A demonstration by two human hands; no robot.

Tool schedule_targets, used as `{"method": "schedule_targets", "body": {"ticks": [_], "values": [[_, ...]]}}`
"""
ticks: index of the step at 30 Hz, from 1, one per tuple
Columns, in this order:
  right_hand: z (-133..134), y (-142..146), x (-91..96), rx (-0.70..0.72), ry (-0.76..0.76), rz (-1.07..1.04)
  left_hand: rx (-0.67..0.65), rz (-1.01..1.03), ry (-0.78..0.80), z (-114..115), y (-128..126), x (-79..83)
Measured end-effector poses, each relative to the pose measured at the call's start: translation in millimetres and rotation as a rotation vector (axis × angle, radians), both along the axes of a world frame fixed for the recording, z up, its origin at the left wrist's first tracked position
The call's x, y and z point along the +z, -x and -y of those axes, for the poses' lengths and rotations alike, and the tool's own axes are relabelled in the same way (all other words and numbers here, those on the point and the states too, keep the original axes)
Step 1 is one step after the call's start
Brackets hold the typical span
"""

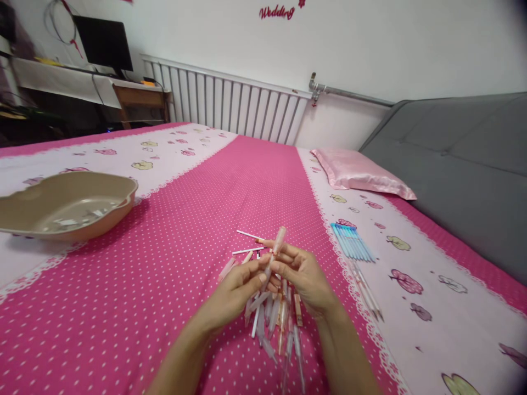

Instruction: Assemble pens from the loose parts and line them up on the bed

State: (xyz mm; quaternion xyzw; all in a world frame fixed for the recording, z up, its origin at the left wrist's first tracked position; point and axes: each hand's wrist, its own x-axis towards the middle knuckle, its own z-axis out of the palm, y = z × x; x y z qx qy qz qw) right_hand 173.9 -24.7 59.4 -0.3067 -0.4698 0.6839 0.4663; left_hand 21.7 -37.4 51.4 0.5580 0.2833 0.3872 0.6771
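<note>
My left hand [236, 288] and my right hand [302, 274] meet over a pink dotted bed sheet [164, 285], both pinching one translucent pink pen [275, 252] that points up and away. Under the hands lies a loose pile of pen parts [275, 323], pale barrels and thin refills. Two white refills [248, 243] lie just beyond the fingers. To the right, a row of light blue pens [353, 242] lies side by side, with a few assembled pale pens [368, 293] nearer me.
A tan shallow basin [68, 206] with small scraps inside sits at the left. A pink satin pillow [358, 173] rests against a grey headboard [461, 164] at the right. A white radiator [230, 104], a desk and a dark monitor [105, 43] line the far wall.
</note>
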Motion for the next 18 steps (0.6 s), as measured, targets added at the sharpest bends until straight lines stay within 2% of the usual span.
{"method": "schedule_targets", "body": {"ticks": [13,18], "values": [[-3,-2,-5.8,-0.135,-0.027,0.087,0.139,0.01,0.029,-1,-10,-3.9],[-4,-2,-6.0,-0.157,-0.051,0.127,0.202,-0.006,-0.01,-2,-12,-10.1]]}}
